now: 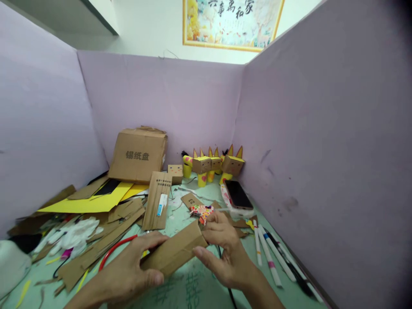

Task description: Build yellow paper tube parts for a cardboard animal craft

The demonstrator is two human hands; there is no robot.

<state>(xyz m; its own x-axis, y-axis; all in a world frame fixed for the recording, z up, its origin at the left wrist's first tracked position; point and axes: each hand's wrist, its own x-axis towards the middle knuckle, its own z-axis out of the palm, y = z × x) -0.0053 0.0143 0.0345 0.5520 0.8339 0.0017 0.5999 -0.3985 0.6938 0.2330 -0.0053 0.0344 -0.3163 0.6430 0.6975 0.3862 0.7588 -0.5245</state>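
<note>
L hand (127, 267) grips cdbd box (176, 252) at 8 o'clock, R hand (227, 253) at 2; prob. light, stiffish, crushable: hold edges!

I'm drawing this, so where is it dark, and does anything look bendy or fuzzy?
Head view: the left wall looks brighter than the right wall, and the top right corner goes nearly black; both walls lean outward, probably from a wide lens; tiny faces on the yellow-horned figures look soft, while the folded cardboard has clearer edges.
</note>
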